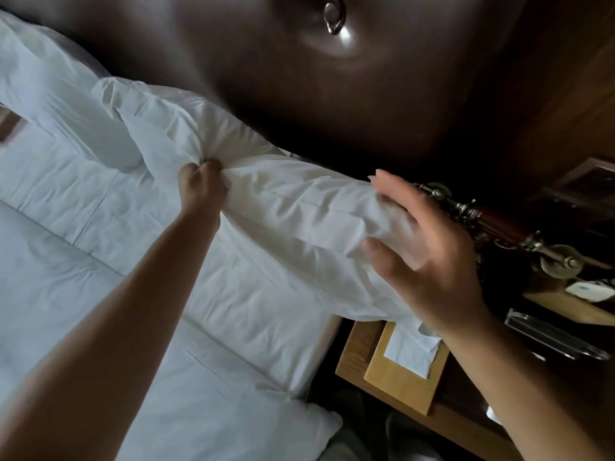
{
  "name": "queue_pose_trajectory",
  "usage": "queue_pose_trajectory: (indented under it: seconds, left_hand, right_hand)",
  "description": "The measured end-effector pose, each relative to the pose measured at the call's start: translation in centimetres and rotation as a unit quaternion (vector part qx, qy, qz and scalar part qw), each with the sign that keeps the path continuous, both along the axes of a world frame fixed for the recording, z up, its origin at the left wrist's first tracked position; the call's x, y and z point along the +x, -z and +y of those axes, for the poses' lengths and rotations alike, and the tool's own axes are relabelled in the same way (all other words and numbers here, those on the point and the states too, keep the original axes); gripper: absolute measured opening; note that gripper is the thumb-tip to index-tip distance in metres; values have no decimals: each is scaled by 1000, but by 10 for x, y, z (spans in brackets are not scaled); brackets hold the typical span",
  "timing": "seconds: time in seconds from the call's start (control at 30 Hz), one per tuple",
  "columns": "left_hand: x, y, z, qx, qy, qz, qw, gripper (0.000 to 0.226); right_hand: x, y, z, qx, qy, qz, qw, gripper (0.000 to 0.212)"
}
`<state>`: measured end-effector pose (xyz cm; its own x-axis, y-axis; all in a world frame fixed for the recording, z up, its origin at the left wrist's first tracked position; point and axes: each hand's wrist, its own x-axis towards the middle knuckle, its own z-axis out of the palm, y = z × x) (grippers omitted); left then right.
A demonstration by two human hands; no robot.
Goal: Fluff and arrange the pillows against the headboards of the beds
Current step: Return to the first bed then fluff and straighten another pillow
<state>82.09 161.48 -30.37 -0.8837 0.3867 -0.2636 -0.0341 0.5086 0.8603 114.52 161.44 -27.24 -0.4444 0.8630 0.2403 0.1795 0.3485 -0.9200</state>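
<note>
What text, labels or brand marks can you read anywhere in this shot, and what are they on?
None can be read.
The small white item on the nightstand has a blue mark, too blurred to read.
The tissue box, the pillow and the headboard show no print.

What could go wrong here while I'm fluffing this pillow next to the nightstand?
Two risks, as a judgement. The right hand pats the pillow end that overhangs the nightstand, close to the lamp; a wide swing might knock it. The left hand bunches the cover mid-pillow, so tugging could leave it creased or drag it off the headboard.
</note>
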Motion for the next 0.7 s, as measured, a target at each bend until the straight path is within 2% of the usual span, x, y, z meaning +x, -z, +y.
queue_pose_trajectory:
  seconds: [0.1, 0.17, 0.27, 0.33, 0.5, 0.57, 0.63, 0.7]
  left_hand:
    - [5, 2, 2, -46, -4, 20, 999, 17]
    - [11, 7, 1, -54, -2, 31, 998, 26]
    - [22, 12, 3, -7, -45, 37, 998, 36]
    - [29, 16, 3, 30, -78, 42, 996, 37]
    - [32, 14, 5, 56, -58, 68, 994, 32]
    - [24, 13, 3, 33, -19, 99, 994, 26]
    - [17, 13, -1, 7, 5, 128, 992, 32]
    - [12, 12, -1, 6, 13, 136, 991, 33]
  right_hand:
    - [-9, 7, 2, 38, 4, -56, 998, 65]
    - [-9, 22, 1, 31, 16, -94, 995, 62]
    - [-1, 38, -11, 50, 43, -119, 991, 55]
    - [3, 42, -21, 42, 56, -131, 989, 60]
    - [8, 44, -32, -38, 78, -98, 991, 77]
    - [13, 47, -33, -5, 87, -63, 994, 68]
    - [16, 53, -34, 32, 88, -51, 994, 59]
    - [14, 56, -33, 34, 85, -53, 994, 59]
